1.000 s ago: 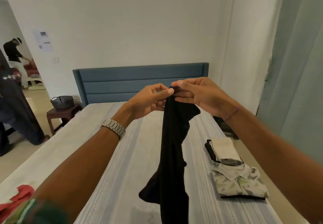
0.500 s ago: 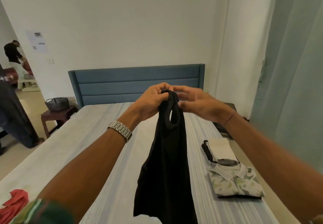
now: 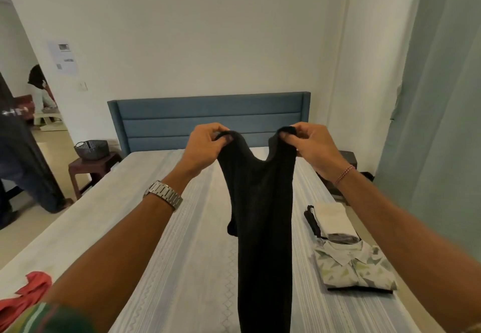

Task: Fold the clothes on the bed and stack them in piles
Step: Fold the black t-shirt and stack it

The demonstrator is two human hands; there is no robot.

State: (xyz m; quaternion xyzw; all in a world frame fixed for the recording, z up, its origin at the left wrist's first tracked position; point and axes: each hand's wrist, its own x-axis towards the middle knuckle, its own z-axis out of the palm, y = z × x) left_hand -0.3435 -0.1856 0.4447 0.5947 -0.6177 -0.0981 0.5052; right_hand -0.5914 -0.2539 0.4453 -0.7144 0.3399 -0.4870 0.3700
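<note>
Black garment (image 3: 261,202) held up above the bed (image 3: 197,267), left hand (image 3: 205,144) and right hand (image 3: 309,145) each pinching a top corner | step: spreading for folding; next: likely lay flat left of folded pile (image 3: 351,262)

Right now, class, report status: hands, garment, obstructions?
Left hand and right hand each pinch a top corner of the black fabric garment, hanging over the striped bed. Nothing in the way.
</note>
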